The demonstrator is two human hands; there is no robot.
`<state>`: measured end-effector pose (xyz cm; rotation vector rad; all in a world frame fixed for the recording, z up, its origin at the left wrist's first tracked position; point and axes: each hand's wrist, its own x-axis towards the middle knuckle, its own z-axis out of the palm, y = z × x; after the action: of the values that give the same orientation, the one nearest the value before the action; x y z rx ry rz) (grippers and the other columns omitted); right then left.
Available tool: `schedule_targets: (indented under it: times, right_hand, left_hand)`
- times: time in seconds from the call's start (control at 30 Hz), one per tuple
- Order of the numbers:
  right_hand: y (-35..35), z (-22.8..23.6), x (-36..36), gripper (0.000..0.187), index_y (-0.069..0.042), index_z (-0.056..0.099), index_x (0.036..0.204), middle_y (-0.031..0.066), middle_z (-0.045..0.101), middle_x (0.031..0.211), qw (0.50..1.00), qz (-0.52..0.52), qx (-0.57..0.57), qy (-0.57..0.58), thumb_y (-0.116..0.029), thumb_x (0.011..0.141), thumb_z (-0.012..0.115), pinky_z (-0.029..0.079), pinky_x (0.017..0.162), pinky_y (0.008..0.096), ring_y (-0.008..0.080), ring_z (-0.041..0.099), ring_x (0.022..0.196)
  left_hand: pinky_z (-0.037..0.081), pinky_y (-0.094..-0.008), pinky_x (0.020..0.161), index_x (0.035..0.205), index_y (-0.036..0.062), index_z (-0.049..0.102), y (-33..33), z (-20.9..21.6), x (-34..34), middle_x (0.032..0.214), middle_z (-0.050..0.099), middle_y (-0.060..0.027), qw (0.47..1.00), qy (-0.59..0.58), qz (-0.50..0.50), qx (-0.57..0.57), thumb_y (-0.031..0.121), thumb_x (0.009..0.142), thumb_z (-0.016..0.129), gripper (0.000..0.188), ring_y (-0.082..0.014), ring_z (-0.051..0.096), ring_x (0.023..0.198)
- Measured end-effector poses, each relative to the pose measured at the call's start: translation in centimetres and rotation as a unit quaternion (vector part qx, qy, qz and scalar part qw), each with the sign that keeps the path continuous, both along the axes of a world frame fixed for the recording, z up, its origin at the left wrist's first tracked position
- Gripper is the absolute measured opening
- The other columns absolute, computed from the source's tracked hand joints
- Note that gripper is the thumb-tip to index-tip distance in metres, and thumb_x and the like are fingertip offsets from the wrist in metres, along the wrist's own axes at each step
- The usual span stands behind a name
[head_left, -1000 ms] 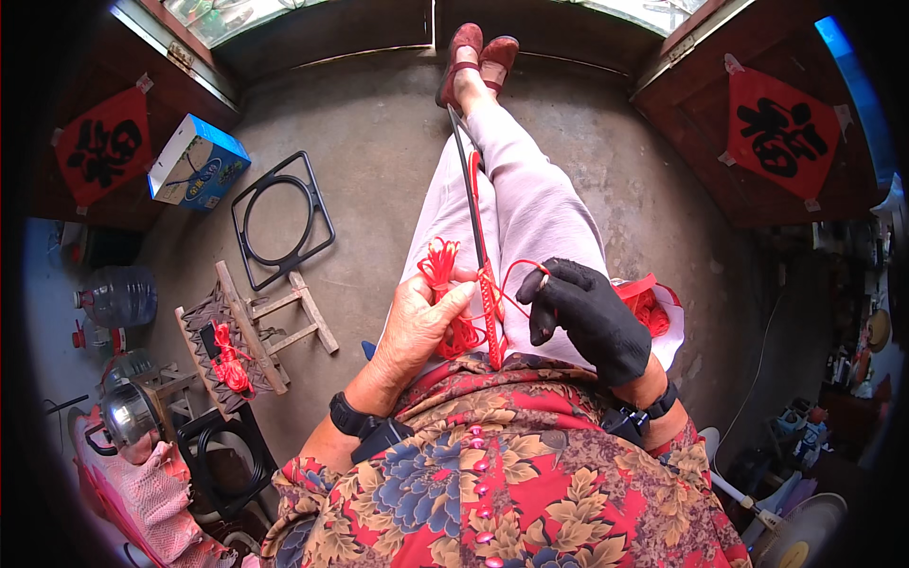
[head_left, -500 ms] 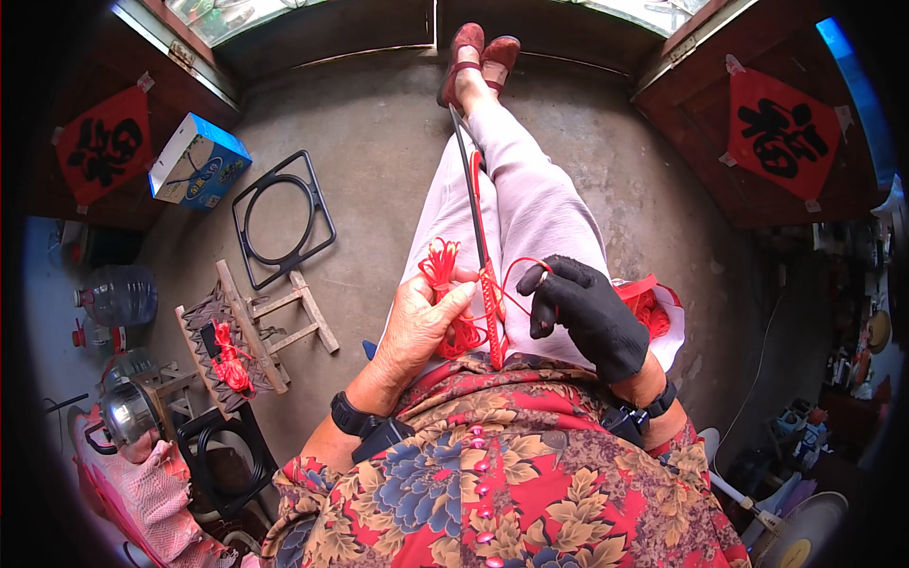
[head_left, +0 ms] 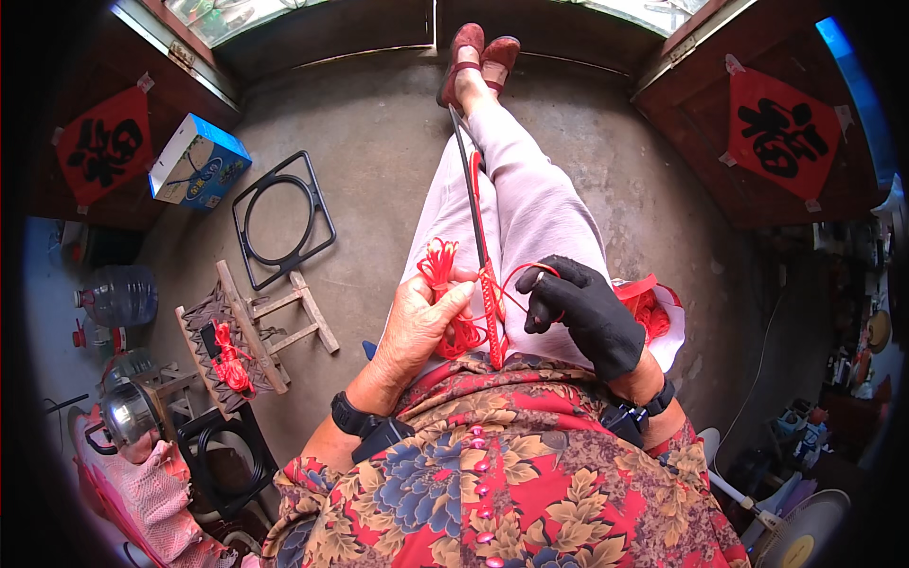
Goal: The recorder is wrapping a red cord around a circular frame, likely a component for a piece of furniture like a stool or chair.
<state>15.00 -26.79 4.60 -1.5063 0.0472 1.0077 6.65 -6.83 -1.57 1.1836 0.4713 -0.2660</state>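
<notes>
My bare left hand point(head_left: 417, 327) pinches red cord beside a red braided strip point(head_left: 494, 331) that runs down my lap. A looped bundle of red cord point(head_left: 439, 261) sticks up out of this hand, and more loops hang below the fingers. In line with the strip, a thin dark rod point(head_left: 472, 194) extends between my legs toward my feet. To the right, my right hand point(head_left: 592, 322), in a black glove, has its fingers curled on a strand of the cord. That strand arcs from the strip to the glove.
By my right thigh lies a white bag point(head_left: 671, 331) with red cord inside. On the left, a folding stool point(head_left: 270, 364) carries another red cord bundle point(head_left: 230, 364). A black square frame point(head_left: 320, 194) and a blue box point(head_left: 210, 156) rest on the floor beyond it.
My gloved right hand has shifted very slightly, and the cord strand at its fingers has changed its curve a little. My left hand stays nearly still.
</notes>
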Motion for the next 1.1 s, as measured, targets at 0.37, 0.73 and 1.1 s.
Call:
schedule_targets:
  times: [0.37,0.73,1.1]
  right_hand:
    - [0.0,-0.3,0.1,0.026,-0.004,0.064,0.102,0.0005,0.061,0.073,1.0,0.01,-0.011,0.002,-0.028,0.095,0.056,0.045,0.066,0.0222,0.0087,0.058,0.069]
    - [-0.2,-0.9,0.1,0.027,-0.004,0.065,0.104,0.0001,0.061,0.074,1.0,0.012,-0.004,-0.003,-0.027,0.095,0.055,0.046,0.068,0.0224,0.0086,0.058,0.069]
    - [-0.4,-1.2,0.1,0.025,-0.004,0.064,0.104,0.0002,0.061,0.074,1.0,0.005,0.003,-0.005,-0.025,0.094,0.055,0.046,0.067,0.0227,0.0088,0.058,0.069]
  left_hand:
    - [0.039,-0.017,0.051,0.11,0.0041,0.058,0.1,0.0,0.0,0.072,0.06,0.0019,1.0,0.006,-0.007,0.007,0.021,0.093,0.063,0.025,-0.003,0.052,0.057]
    - [0.038,-0.0171,0.051,0.109,0.0041,0.058,0.1,-0.1,0.0,0.072,0.06,0.002,1.0,0.009,-0.007,0.005,0.021,0.093,0.063,0.024,-0.0031,0.052,0.057]
    - [0.038,-0.0172,0.05,0.11,0.0043,0.058,0.2,0.0,0.0,0.073,0.06,0.002,1.0,0.008,-0.011,0.011,0.021,0.093,0.063,0.024,-0.003,0.051,0.057]
